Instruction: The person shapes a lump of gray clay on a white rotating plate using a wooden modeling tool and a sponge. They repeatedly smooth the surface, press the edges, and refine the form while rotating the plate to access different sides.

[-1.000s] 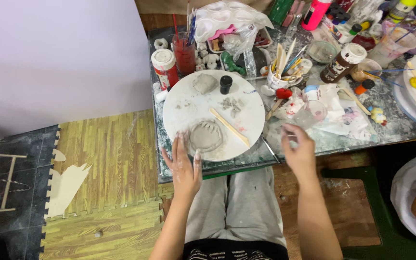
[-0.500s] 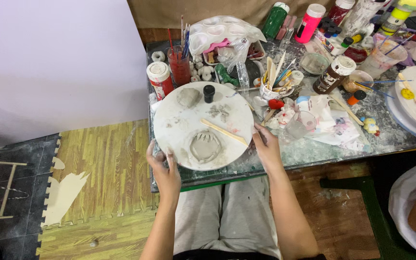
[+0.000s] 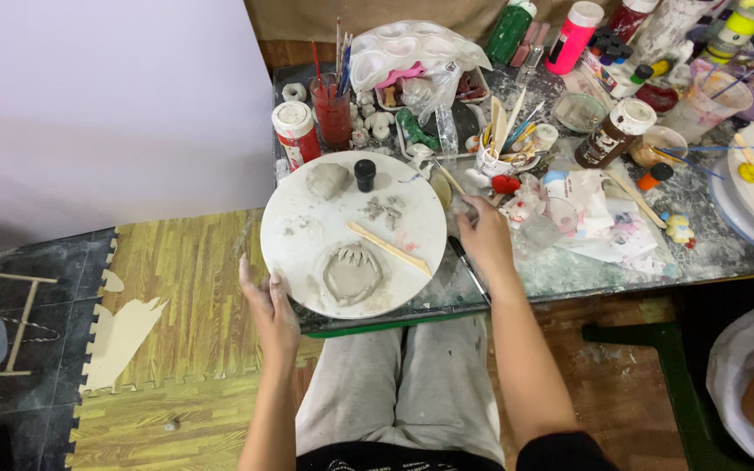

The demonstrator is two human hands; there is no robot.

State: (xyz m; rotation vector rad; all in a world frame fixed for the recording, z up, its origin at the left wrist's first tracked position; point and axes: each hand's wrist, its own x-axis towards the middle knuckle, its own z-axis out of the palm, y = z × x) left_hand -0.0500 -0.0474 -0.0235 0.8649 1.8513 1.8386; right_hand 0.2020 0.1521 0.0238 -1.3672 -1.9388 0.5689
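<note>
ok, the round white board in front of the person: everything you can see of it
The round white board is a flat disc, smeared grey, lying level on the cluttered table with its near edge at the table's front. The left hand touches its lower left rim; the right hand is at its right edge, contact unclear. On it sit a flat clay piece with notched teeth, a wooden modelling stick lying diagonally, a grey clay lump, a small black cap-shaped item and clay crumbs.
</note>
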